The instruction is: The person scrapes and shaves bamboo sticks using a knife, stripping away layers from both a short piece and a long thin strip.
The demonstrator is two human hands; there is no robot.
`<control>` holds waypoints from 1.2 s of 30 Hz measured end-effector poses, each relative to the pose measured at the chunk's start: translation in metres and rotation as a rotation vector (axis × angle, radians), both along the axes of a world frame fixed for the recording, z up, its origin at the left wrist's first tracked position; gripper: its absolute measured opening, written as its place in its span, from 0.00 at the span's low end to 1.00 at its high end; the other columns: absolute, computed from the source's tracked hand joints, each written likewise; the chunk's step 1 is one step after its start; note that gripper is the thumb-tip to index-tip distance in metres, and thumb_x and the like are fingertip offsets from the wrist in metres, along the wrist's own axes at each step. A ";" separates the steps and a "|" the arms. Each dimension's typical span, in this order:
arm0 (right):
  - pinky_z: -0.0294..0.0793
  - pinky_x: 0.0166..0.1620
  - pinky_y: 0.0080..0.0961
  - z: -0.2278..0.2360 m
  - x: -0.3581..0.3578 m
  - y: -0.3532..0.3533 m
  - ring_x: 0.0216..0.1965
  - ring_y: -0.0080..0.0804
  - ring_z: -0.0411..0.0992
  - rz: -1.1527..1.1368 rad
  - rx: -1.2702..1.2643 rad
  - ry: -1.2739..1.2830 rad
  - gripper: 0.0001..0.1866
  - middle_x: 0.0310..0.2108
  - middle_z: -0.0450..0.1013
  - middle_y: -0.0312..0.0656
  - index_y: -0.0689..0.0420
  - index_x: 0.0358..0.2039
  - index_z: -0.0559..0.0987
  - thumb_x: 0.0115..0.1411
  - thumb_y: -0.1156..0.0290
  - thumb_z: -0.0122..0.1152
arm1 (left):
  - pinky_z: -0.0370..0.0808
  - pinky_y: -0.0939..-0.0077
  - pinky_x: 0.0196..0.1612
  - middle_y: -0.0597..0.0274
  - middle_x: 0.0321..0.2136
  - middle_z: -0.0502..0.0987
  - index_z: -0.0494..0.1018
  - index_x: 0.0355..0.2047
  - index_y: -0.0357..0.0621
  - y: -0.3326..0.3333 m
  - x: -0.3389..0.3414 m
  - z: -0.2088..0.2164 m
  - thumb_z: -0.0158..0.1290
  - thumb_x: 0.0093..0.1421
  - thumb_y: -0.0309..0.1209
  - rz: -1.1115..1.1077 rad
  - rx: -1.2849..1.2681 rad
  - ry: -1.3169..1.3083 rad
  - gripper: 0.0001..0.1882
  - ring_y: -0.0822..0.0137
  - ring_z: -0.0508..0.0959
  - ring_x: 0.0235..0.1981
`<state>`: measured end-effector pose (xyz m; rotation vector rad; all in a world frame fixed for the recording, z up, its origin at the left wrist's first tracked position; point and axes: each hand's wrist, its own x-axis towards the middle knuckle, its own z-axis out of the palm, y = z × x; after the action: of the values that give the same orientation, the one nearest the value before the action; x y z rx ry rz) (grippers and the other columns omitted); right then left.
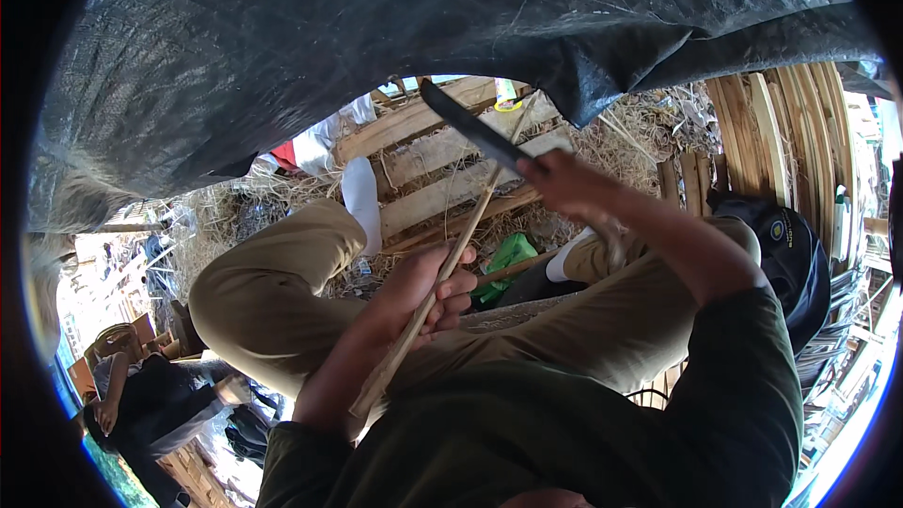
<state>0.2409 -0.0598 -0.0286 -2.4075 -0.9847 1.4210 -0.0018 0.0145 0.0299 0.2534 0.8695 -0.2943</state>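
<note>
Left hand [433, 293] is clasping the pale stick [479, 208], which is slanting up from over the left forearm between the bent knees, while right hand [567, 182] is gripping the dark-bladed knife [470, 124] crossing the stick's upper part, contact unclear.

Dim centre, bright side glare

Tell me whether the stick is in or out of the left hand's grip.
In: the left hand curls its fingers around the stick, whose lower end shows below the hand.
</note>
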 end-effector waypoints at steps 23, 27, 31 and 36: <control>0.76 0.30 0.46 0.025 -0.028 -0.020 0.28 0.53 0.78 0.251 0.409 0.081 0.22 0.22 0.74 0.60 0.65 0.27 0.77 0.68 0.58 0.47 | 0.48 0.84 0.08 0.77 0.10 0.56 0.65 0.36 0.53 -0.018 0.007 0.005 0.41 0.68 0.38 -0.006 0.067 0.092 0.06 0.80 0.52 0.06; 0.75 0.29 0.46 0.013 -0.012 -0.017 0.25 0.51 0.78 0.329 0.319 -0.073 0.21 0.20 0.74 0.58 0.66 0.30 0.77 0.68 0.60 0.46 | 0.48 0.83 0.08 0.76 0.10 0.56 0.64 0.36 0.53 -0.015 0.010 0.001 0.41 0.68 0.38 -0.028 0.112 0.101 0.06 0.80 0.53 0.06; 0.74 0.25 0.42 -0.030 -0.010 -0.035 0.19 0.42 0.76 0.527 0.847 -0.427 0.20 0.18 0.73 0.52 0.65 0.34 0.76 0.68 0.59 0.45 | 0.49 0.83 0.08 0.76 0.10 0.56 0.64 0.36 0.53 -0.017 0.010 0.005 0.40 0.68 0.39 -0.022 0.094 0.085 0.07 0.80 0.54 0.06; 0.73 0.22 0.34 0.024 -0.020 -0.018 0.16 0.33 0.72 0.027 0.113 0.177 0.23 0.18 0.71 0.45 0.65 0.35 0.75 0.69 0.56 0.44 | 0.49 0.83 0.08 0.77 0.10 0.56 0.64 0.36 0.53 -0.019 0.006 0.009 0.40 0.68 0.39 -0.024 0.129 0.080 0.07 0.80 0.54 0.07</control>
<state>0.2207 -0.0776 -0.0042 -2.1545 -1.0280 1.5139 0.0039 -0.0040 0.0385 0.3743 0.9664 -0.2728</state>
